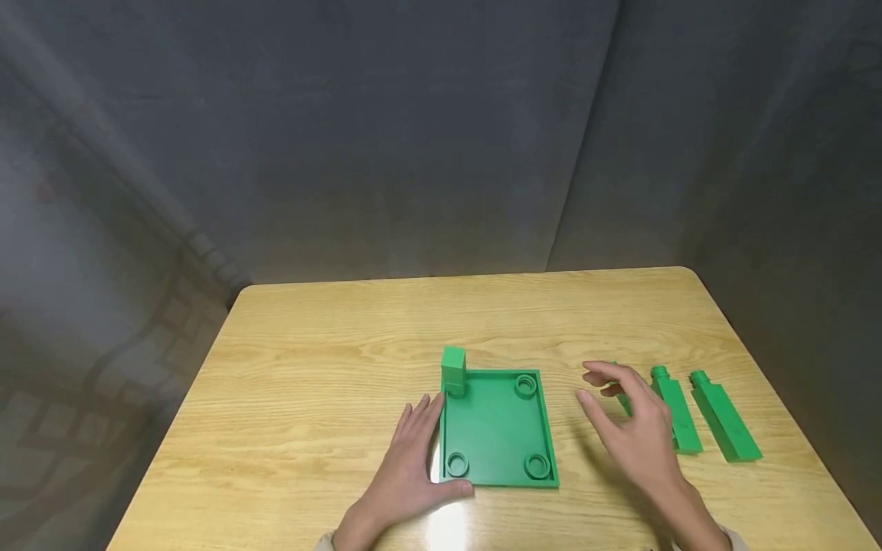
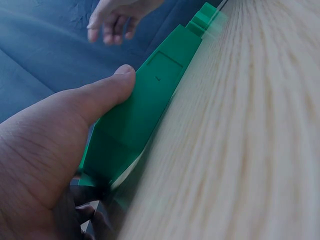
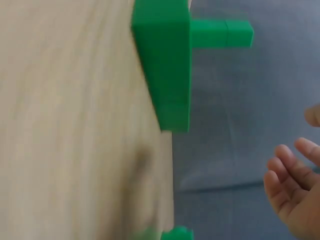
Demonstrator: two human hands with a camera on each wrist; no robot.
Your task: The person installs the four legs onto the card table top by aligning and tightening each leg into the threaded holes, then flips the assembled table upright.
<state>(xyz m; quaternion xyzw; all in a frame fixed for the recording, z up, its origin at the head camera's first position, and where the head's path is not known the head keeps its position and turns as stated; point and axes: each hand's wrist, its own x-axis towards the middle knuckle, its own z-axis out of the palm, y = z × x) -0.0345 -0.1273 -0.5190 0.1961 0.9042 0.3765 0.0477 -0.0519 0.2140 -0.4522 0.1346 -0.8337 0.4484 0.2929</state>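
Left hand steadies the tray; right hand hovers open over the loose pegs.

Tray [image 1: 498,428] lies flat on the surface [image 1: 310,367], one peg [image 1: 452,371] standing upright in its far-left socket; the other three sockets are vacant. Left hand [image 1: 413,459] rests flat against the tray's left edge, fingers straight, thumb along the rim, gripping nothing. Right hand [image 1: 630,428] hangs above the surface just right of the tray, fingers loosely spread and empty. Three spare pegs [image 1: 723,417] lie on their sides near it, one partly hidden beneath the hand. Judged: the pegs are rigid, light moulded plastic with smooth faces, best pinched across the square shank, leaving the round end free.
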